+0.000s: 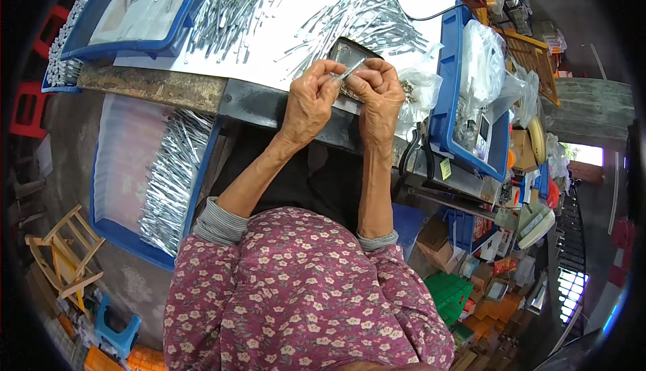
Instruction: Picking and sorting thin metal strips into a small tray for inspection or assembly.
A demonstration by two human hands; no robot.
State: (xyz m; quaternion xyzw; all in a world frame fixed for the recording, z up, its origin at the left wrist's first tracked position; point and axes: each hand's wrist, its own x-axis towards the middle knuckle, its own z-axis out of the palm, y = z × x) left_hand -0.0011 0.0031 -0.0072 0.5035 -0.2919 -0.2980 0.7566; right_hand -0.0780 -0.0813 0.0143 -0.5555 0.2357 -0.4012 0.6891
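While both hands pinch a silvery strip, yellow label at right, writing illegible

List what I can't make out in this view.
Head view:
Thin metal strip: fine detail too small, partly covered by the left hand and right hand.
Dark tray: partly hidden behind the right hand; contents too small.
Blue bin, upper left: far end cut off by the top edge.

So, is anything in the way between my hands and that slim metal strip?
Nothing visible: your left hand and right hand both have fingertips at the slim silvery metal strip. The dark rectangular tray lies beyond it, not between.
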